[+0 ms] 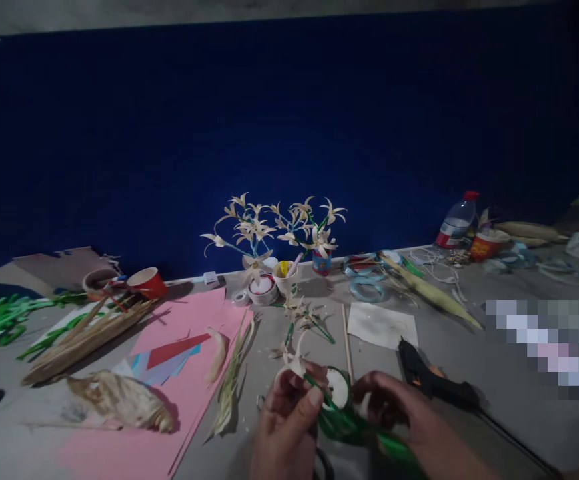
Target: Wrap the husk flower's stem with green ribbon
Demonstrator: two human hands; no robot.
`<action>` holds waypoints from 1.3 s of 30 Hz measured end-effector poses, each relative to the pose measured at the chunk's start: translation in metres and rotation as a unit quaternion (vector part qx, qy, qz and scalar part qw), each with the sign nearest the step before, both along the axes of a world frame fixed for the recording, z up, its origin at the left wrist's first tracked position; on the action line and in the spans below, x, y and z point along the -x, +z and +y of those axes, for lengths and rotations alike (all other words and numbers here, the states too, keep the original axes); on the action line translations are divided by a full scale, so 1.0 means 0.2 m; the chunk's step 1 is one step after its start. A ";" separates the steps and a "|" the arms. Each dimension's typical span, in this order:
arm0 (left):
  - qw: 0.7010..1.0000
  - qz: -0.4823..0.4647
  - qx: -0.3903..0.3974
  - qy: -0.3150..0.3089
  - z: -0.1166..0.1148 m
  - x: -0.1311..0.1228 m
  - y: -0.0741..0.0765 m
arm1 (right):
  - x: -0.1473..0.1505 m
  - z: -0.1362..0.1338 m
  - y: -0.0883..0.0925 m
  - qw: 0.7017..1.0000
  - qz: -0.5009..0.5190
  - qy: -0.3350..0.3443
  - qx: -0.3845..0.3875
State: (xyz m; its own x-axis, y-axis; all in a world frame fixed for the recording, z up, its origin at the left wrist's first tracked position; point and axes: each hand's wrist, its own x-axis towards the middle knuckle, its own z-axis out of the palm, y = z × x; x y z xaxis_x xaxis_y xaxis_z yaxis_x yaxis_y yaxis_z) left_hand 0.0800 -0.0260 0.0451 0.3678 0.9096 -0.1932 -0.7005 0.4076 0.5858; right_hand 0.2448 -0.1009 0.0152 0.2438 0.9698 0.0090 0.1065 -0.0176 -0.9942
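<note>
My left hand is closed in a pinch on a small cream husk flower with a green stem, low in the middle of the view. My right hand is closed around a roll of green tape, and a green strip runs from the roll between both hands. Both hands hover just above the grey table.
A black glue gun lies right of my hands, its cord trailing right. Pink paper, dried husks, a wooden stick and white paper lie nearby. Finished husk flowers stand in cups by the blue wall; a bottle stands far right.
</note>
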 end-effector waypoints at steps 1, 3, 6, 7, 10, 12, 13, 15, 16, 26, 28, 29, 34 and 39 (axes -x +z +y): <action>1.000 -0.012 0.003 -0.001 0.01 0.00 -0.01 | -0.04 -0.01 0.01 0.992 -0.114 -0.041 -0.020; 1.000 -0.028 0.008 -0.010 0.01 0.00 -0.02 | -0.08 -0.03 0.04 0.942 -0.296 -0.133 -0.089; 0.999 -0.033 0.015 -0.028 0.01 -0.01 -0.03 | -0.01 -0.05 0.09 0.889 -0.380 -0.169 -0.192; 0.999 -0.031 0.016 -0.030 0.01 -0.02 -0.03 | 0.03 -0.05 0.10 0.895 -0.364 -0.150 -0.209; 1.000 -0.017 0.007 -0.018 0.00 -0.03 -0.02 | 0.16 -0.01 0.11 0.937 -0.283 -0.105 -0.176; 1.000 -0.008 0.001 -0.010 -0.01 -0.03 -0.01 | 0.22 0.02 0.10 0.961 -0.222 -0.096 -0.137; 1.000 -0.004 0.000 -0.008 -0.01 -0.03 -0.01 | 0.25 0.04 0.09 0.970 -0.189 -0.093 -0.122; 1.000 -0.003 0.002 -0.002 -0.01 -0.03 -0.02 | 0.28 0.06 0.08 0.982 -0.124 -0.097 -0.107; 1.000 -0.004 0.004 0.000 -0.01 -0.03 -0.02 | 0.29 0.07 0.08 0.985 -0.092 -0.105 -0.101; 0.999 -0.003 0.054 -0.005 -0.01 -0.04 0.03 | 0.34 0.07 0.08 0.983 0.113 -0.088 -0.112; 0.999 0.006 0.049 -0.002 -0.01 -0.04 0.03 | 0.33 0.06 0.05 0.980 0.026 -0.103 -0.169; 0.999 0.011 0.046 0.001 -0.01 -0.04 0.02 | 0.32 0.06 0.03 0.973 -0.038 -0.104 -0.203; 0.999 0.016 0.035 0.014 -0.02 -0.03 -0.01 | 0.25 0.09 -0.05 0.883 -0.318 -0.082 -0.337; 0.999 -0.008 0.050 -0.001 -0.03 -0.03 0.02 | 0.26 0.12 -0.04 0.853 -0.319 -0.081 -0.405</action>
State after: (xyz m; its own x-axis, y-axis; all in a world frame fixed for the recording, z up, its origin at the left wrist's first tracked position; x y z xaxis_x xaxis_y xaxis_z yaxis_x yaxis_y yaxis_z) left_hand 0.0866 -0.0318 0.0485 0.3730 0.8853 -0.2776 -0.7083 0.4650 0.5312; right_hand 0.1927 -0.0777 0.0079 0.0687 0.5367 0.8410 0.6924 0.5812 -0.4275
